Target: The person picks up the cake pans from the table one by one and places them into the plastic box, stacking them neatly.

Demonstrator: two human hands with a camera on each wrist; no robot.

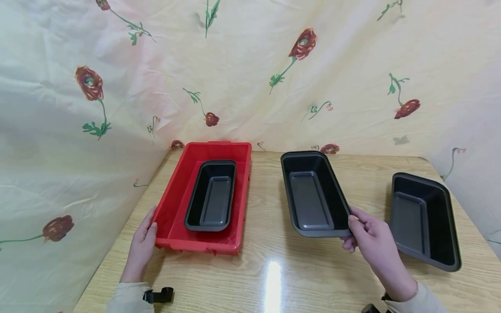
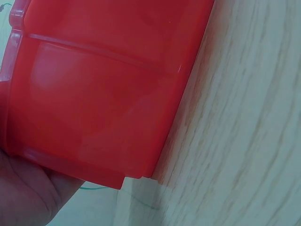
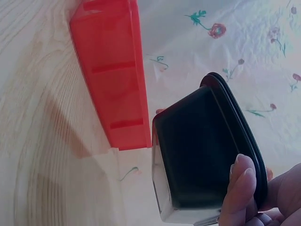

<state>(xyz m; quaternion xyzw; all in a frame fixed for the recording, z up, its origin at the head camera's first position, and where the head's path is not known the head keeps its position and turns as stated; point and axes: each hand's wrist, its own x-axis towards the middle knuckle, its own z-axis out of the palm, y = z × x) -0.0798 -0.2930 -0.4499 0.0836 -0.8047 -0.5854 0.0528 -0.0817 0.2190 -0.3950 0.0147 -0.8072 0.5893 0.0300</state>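
Note:
A red plastic tray (image 1: 166,213) stands at the left of the table, with a black loaf pan (image 1: 190,204) lying inside it. At the tray's near left corner my left hand (image 1: 141,243) grips the rim, thumb on top; the left wrist view shows the palm (image 2: 28,193) by the tray's outer wall. My right hand (image 1: 372,239) pinches the near right corner of a second loaf pan (image 1: 311,195), thumb over the rim and fingers beneath. In the right wrist view this pan (image 3: 202,146) is raised above the table and tilted.
A third black loaf pan (image 1: 411,221) rests at the right side of the wooden table (image 1: 219,282), just beyond my right hand. Flower-patterned cloth (image 1: 242,78) hangs along the back and left of the table.

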